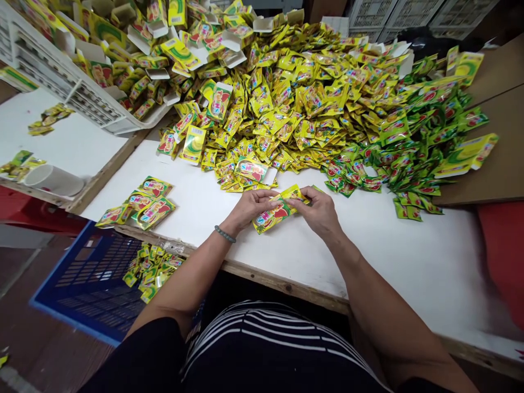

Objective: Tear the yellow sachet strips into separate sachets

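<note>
Both hands, left hand [250, 206] and right hand [318, 210], pinch a yellow sachet stack [278, 210] over the worktop [409, 256]. Small sorted bundle [141, 207] lies left; large sachet heap [327, 109] remains unsorted, so work appears early.

Two hands [286, 210], one white cup [53, 180], one blue crate [82, 284], countless sachets [311, 109]
</note>
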A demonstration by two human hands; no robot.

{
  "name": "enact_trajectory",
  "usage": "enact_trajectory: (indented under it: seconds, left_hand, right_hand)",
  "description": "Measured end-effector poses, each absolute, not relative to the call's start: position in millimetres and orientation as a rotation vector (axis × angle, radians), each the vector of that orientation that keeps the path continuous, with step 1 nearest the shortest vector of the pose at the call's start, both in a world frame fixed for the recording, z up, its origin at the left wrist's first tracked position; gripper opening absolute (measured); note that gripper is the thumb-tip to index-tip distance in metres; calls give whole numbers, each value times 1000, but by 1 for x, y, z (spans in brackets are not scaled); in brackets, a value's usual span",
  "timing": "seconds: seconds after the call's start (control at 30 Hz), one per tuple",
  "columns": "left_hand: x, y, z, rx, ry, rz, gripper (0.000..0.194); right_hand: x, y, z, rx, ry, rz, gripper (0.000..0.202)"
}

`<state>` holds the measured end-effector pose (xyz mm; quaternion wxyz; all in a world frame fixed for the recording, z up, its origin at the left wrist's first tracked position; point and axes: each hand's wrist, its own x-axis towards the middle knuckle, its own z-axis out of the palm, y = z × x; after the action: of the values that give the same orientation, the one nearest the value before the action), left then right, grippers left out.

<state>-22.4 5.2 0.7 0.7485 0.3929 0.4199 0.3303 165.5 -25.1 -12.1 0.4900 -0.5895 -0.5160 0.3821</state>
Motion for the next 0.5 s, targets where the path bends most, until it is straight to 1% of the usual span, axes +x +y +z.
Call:
enact_trajectory:
  seconds: [0.07, 0.17, 0.23, 0.33, 0.5]
  left_hand:
    - [-21, 5, -1, 845, 922, 713, 58]
    - [-18, 4, -2, 828, 919, 730, 56]
    - [-16, 4, -2, 832, 925, 744, 54]
    - [-15, 3, -2, 846, 950, 769, 54]
    - [-16, 3, -4, 864, 955, 792, 56]
  right_hand:
    - [162, -28, -9, -1406, -1287, 967, 31]
    - [159, -29, -9, -1318, -1145, 1073, 34]
    - [159, -29, -9, -1327, -1114, 1054, 34]
    - [159, -28, -10, -1434, -1210, 951, 32]
    - [165, -25, -14, -1459, -1230, 981, 34]
